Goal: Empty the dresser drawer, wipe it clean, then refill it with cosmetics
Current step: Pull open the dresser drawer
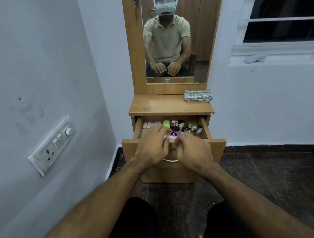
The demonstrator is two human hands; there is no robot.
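The wooden dresser's drawer (205,127) is pulled open and packed with several cosmetics (183,126): small bottles, tubes and a bright green container (165,122). Both my hands hover over the drawer's front edge. My left hand (151,144) holds the left end of a small pink box (172,136) between fingers and thumb. My right hand (193,149) has its fingers curled against the box's right end. The hands hide the drawer's front contents and most of its handle (170,160).
A folded green checked cloth (198,95) lies at the right back of the dresser top (156,104). The mirror (168,41) stands above it. A switchboard (53,144) sits on the left wall, a window sill (273,56) on the right. My knees are below, over dark floor.
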